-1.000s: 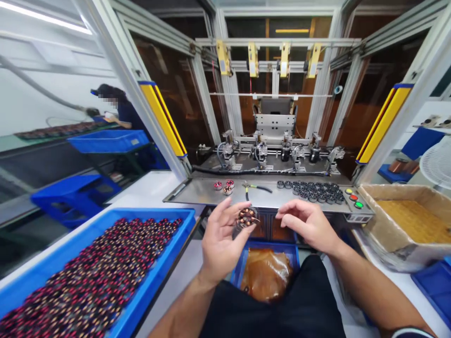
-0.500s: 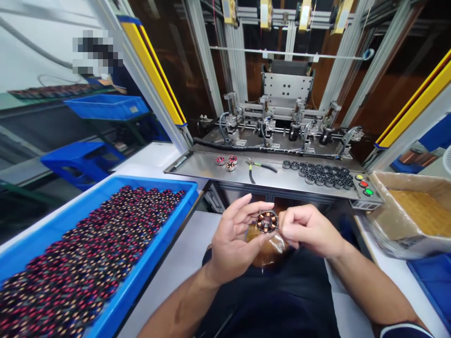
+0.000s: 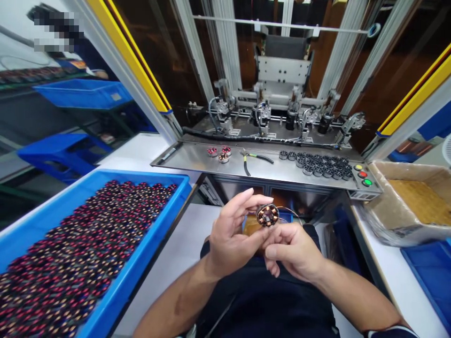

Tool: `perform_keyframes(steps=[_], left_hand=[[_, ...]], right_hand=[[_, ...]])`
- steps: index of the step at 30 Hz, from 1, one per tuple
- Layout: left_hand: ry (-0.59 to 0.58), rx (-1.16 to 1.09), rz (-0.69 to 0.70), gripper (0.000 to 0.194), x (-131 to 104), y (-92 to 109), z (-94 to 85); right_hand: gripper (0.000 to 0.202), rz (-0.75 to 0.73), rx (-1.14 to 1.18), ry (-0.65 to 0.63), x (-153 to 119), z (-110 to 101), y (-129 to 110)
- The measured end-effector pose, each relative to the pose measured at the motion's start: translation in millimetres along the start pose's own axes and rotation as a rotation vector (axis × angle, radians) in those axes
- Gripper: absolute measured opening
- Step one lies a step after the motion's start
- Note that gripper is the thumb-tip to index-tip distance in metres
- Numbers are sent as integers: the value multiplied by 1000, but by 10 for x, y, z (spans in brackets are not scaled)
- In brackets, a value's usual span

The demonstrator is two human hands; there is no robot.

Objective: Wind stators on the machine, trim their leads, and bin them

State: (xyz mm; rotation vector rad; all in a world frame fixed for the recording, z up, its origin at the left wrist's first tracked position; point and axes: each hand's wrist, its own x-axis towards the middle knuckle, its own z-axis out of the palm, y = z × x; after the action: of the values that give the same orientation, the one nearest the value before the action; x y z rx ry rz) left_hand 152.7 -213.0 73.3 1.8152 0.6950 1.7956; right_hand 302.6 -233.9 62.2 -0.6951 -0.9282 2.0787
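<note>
1 copper-wound ring (image 3: 268, 219) occupies the left grip (image 3: 230, 234).

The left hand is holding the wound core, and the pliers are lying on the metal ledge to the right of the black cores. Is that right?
Not quite: the head view shows the pliers to the left of the black cores. The rest is right: the left hand holds the wound core, and the pliers lie on the metal ledge.
</note>
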Motion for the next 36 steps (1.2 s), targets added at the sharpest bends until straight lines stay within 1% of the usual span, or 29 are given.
perform_keyframes(steps=[2,4,6,7,8,10,12,13,15,20,24,26,28,31,32,34,36], left_hand=[[19,-53,-32,84,4,-12,-1],[32,-113,-93,82,7,-15,-15],[27,-157,-163,78,2,-6,-39],[12,-173,-194,75,-4,2,-52],[-9,-187,-222,72,-13,12,-64],[-68,-218,-276,68,-35,32,-79],[-133,-261,-319,65,-60,47,-74],[-157,-282,-335,64,-71,51,-62],[-168,-309,-352,64,-87,51,-27],[-78,-350,-363,76,-86,37,35],[-43,-467,-476,72,-95,24,11],[-25,-516,-537,68,-105,11,0],[-18,-537,-613,58,-112,-5,4],[-12,-559,-719,41,-107,-17,43],[-12,-568,-736,39,-104,-18,61],[-14,-573,-737,44,-107,-15,97],[2,-519,-687,47,-127,-12,121]], right_hand=[[40,41,-13,-7,-55,-20,7],[39,74,-58,-52,-100,-76,-12],[35,86,-120,-99,-121,-147,-81],[35,68,-153,-102,-121,-182,-137],[36,30,-182,-84,-118,-214,-206],[40,-80,-222,-5,-106,-258,-361],[43,-152,-266,71,-99,-263,-495],[44,-155,-294,88,-97,-251,-540],[43,-130,-352,85,-94,-211,-579],[40,-128,-393,44,-87,-161,-502],[42,-122,-437,11,-103,-201,-447],[41,-121,-494,27,-116,-220,-420],[39,-129,-546,69,-122,-232,-381],[38,-189,-578,134,-112,-238,-306],[38,-211,-586,148,-107,-237,-283],[39,-248,-620,166,-98,-233,-253],[40,-276,-687,170,-101,-235,-249]])
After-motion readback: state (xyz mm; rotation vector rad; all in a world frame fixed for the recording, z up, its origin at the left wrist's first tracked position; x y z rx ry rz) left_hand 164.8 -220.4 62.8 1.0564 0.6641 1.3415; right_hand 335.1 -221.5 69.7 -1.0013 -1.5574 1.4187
